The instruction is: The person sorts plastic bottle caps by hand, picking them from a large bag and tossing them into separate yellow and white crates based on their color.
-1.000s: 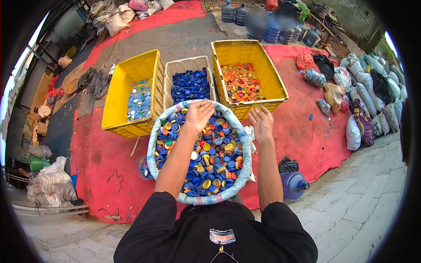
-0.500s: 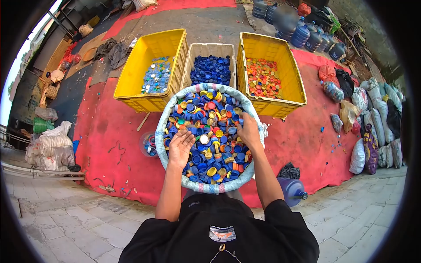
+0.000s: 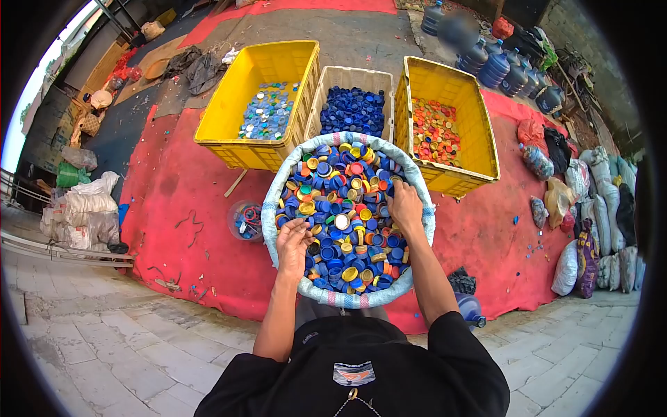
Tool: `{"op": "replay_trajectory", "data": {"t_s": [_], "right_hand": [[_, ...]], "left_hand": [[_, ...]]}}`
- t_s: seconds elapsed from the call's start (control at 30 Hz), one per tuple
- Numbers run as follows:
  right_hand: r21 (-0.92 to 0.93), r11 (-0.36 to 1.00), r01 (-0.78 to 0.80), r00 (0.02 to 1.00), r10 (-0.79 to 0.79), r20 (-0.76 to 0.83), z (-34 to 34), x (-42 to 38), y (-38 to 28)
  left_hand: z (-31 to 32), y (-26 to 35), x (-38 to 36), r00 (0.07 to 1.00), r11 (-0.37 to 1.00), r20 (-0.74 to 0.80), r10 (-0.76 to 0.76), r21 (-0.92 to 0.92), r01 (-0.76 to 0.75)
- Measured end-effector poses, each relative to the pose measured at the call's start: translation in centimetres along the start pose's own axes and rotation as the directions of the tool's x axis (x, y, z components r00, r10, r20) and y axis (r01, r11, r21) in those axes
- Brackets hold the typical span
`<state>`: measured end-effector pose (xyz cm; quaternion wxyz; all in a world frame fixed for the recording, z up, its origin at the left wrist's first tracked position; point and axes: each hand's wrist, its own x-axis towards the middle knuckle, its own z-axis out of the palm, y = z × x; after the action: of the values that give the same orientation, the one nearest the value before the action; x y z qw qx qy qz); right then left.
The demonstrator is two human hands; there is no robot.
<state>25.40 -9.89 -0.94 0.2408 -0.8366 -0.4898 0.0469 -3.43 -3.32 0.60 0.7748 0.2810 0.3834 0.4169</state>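
Observation:
In front of my body a round tub (image 3: 272, 201), its rim wrapped in pale striped woven cloth, is heaped with bottle caps (image 3: 347, 243), mostly blue, with yellow, orange, red and a few green ones. Over the left side of the heap is my left hand (image 3: 293, 247), fingers curled together; what they hold, if anything, is hidden. Inside the right rim, my right hand (image 3: 408, 208) has its bent fingers down among the caps, the fingertips partly hidden. A white cap (image 3: 342, 221) lies on top between the hands.
Beyond the tub stand a left yellow crate (image 3: 215, 104) with pale and light-blue caps, a whitish crate (image 3: 389, 82) with dark blue caps, and a right yellow crate (image 3: 479, 132) with red-orange caps. Filled sacks (image 3: 566, 267) line the right; large water bottles (image 3: 495, 69) stand behind.
My left hand has turned from an open palm to curled fingers. My right hand stays at the right side of the caps. The view has shifted, so the tub and crates appear farther right.

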Motion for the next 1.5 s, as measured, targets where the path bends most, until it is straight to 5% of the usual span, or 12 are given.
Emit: {"op": "replay_trajectory", "data": {"t_s": [0.13,0.27,0.37,0.5,0.63,0.8,0.93,1.03,1.07,1.13,1.2,1.5], "right_hand": [[0.071,0.997,-0.005,0.999,0.008,-0.053,-0.4,-0.2,-0.4],[0.344,0.931,-0.121,0.99,0.138,-0.025,-1.5,-0.8,-1.0],[0.709,0.634,-0.309,0.941,0.312,0.132,-2.5,-2.4,-1.9],[0.892,-0.009,-0.452,0.862,0.252,0.44,-3.9,-4.8,-2.5],[0.845,-0.296,-0.446,0.856,0.135,0.499,-4.1,-6.9,-2.7],[0.792,-0.412,-0.45,0.837,0.116,0.536,-3.2,-9.1,-3.0],[0.784,-0.495,-0.375,0.838,0.181,0.515,-3.6,-10.6,-4.5],[0.752,-0.535,-0.385,0.831,0.154,0.535,-3.4,-11.4,-5.2],[0.791,-0.41,-0.454,0.801,0.201,0.564,-3.4,-11.5,-5.6],[0.846,0.167,-0.506,0.848,0.278,0.452,-3.1,-11.4,-7.7],[0.695,0.622,-0.359,0.932,0.194,0.307,-2.4,-11.1,-8.9],[0.281,0.959,-0.048,0.962,-0.031,0.27,0.4,-9.9,-12.9]], "left_hand": [[0.3,-0.4,-0.3,0.982,0.819,0.112,0.154,0.541,-0.19],[0.5,0.2,-1.5,0.891,0.197,0.427,0.157,0.87,-0.451],[0.7,0.8,-2.0,0.756,-0.035,0.64,0.138,0.766,-0.642],[1.0,1.3,-2.8,0.82,-0.067,0.572,-0.01,0.818,-0.571],[0.7,0.9,-2.3,0.831,-0.018,0.555,-0.035,0.831,-0.555],[0.3,0.2,-1.9,0.841,0.085,0.535,0.074,0.837,-0.54],[0.4,0.4,-1.4,0.947,0.527,0.303,0.108,0.79,-0.313],[0.6,1.7,-0.8,0.992,0.89,0.11,-0.056,0.455,0.0],[0.7,2.3,-0.9,0.987,0.945,0.097,-0.125,0.314,0.088],[0.9,3.5,-1.3,0.974,0.976,0.125,-0.191,0.134,0.174],[0.1,4.2,-1.5,0.957,0.972,0.17,-0.236,0.018,0.236],[-3.4,4.7,-2.7,0.948,0.95,0.143,-0.286,-0.085,0.299]]}}
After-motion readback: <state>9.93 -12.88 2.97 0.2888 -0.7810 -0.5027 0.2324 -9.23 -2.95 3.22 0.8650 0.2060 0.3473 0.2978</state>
